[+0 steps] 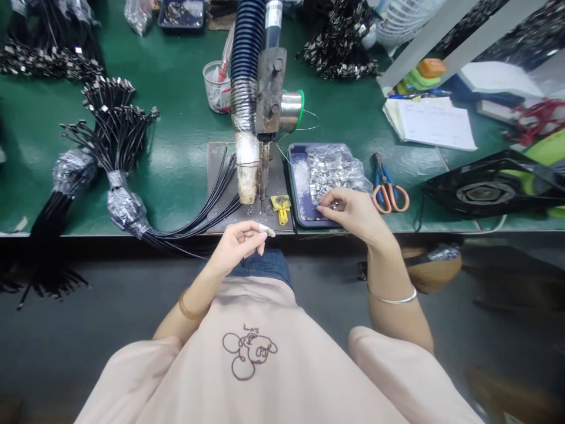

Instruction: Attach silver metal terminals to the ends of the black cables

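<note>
My left hand [242, 242] is held at the table's front edge, thumb and index finger brought together. A whitish wrap [266, 230] covers its index fingertip; whether anything small is pinched there I cannot make out. My right hand [352, 213] reaches over a dark blue tray [303, 213], its thumb and index finger pinched close to the tray floor. What they grip, if anything, is too small to name. In the tray lies a clear plastic bag [338, 168] with many small metal connector parts. A yellow clip-like piece [281, 208] rests left of the tray.
A soldering stand with a solder spool [291, 111] and a ribbed hose [246, 47] rises at centre. Black cables [194, 225] reach its base plate from a wrapped bundle [126, 203]. Scissors [387, 185], papers [430, 122] and a black fan [485, 189] are at right.
</note>
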Demonstrator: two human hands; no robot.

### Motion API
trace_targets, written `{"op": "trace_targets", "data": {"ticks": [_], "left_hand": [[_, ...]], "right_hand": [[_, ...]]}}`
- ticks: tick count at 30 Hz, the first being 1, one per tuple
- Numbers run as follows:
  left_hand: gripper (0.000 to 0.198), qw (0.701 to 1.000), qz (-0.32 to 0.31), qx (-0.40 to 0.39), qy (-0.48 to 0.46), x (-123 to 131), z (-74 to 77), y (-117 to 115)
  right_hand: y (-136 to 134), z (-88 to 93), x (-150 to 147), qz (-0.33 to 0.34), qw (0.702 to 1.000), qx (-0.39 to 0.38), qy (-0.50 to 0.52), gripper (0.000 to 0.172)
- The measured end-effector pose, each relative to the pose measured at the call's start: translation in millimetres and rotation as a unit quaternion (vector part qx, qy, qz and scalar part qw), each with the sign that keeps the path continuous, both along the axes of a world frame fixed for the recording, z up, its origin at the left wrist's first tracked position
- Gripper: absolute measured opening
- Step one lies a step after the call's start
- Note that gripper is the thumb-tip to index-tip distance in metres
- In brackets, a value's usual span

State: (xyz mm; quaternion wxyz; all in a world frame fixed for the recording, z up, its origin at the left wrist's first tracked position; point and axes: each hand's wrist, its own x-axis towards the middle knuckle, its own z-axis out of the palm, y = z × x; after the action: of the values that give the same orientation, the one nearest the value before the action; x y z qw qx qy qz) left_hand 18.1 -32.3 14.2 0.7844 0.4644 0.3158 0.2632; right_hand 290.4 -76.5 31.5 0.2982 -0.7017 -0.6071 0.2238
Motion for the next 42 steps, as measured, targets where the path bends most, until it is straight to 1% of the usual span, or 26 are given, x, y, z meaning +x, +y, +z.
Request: {"op": "trace_targets", "data": {"ticks": [2,4,7,9,12,14,16,18,20,21,23,25,27,31,33,36,39,42], "left_hand": [[0.041,1.000,-0.014,0.017,-0.006,2,4.3,0],[0.040,0.999,-0.011,0.032,-0.010,4,7.0,0],[0.038,0.999,0.024,0.042,0.001,8,5.6,0],[0.036,0.997,0.054,0.045,0.009,10,1.6,0],[0.032,0.995,0.086,0.049,0.010,11,-5.4,0],[0.030,0.994,0.097,0.047,0.008,10,-9.2,-1],[0.028,0.994,0.102,0.047,0.007,10,-11.9,-1],[0.028,0.993,0.106,0.052,0.001,10,-13.7,-2],[0.028,0.992,0.110,0.058,-0.006,11,-14.5,-2],[0.028,0.992,0.110,0.060,-0.009,11,-14.5,-2],[0.027,0.992,0.107,0.060,-0.010,11,-13.7,-2],[0.026,0.993,0.099,0.060,-0.008,11,-12.2,-2],[0.026,0.994,0.091,0.063,-0.005,11,-10.7,-3],[0.029,0.994,0.085,0.068,-0.001,11,-10.0,-5],[0.030,0.993,0.093,0.075,0.002,11,-10.8,-5],[0.030,0.989,0.112,0.095,0.007,10,-13.0,-4],[0.028,0.985,0.125,0.121,0.000,11,-16.1,-5],[0.024,0.977,0.137,0.162,0.006,11,-19.8,-7]], "right_hand": [[-2,1.3,1,-0.015,1.000,0.012,-0.015,0.019],[-2,2.0,-1,-0.005,0.999,0.011,-0.035,0.016],[0,0.2,-5,0.023,0.997,0.007,-0.069,0.012],[2,-2.6,-8,0.024,0.995,0.007,-0.100,0.011],[2,-6.0,-13,-0.015,0.989,0.013,-0.150,0.012],[-1,-6.1,-18,-0.052,0.985,0.038,-0.158,0.013],[-6,-4.4,-28,-0.081,0.987,0.082,-0.111,0.014],[-12,-2.5,-45,-0.093,0.987,0.131,-0.009,0.014],[-17,-1.9,-66,-0.092,0.976,0.174,0.095,0.015],[-19,-2.4,-77,-0.101,0.967,0.203,0.115,0.013],[-20,-4.9,-97,-0.097,0.955,0.259,0.109,0.010],[-19,-8.3,-110,-0.080,0.949,0.280,0.121,0.007],[-16,-11.4,-115,-0.059,0.951,0.259,0.156,0.008],[-13,-15.3,-114,-0.018,0.959,0.186,0.214,0.009],[-13,-17.1,-113,-0.029,0.954,0.186,0.231,0.009],[-14,-20.8,-112,-0.052,0.951,0.198,0.230,0.010],[-14,-24.7,-114,-0.024,0.957,0.178,0.229,0.008],[-14,-27.4,-116,-0.025,0.956,0.178,0.231,0.008]]}}
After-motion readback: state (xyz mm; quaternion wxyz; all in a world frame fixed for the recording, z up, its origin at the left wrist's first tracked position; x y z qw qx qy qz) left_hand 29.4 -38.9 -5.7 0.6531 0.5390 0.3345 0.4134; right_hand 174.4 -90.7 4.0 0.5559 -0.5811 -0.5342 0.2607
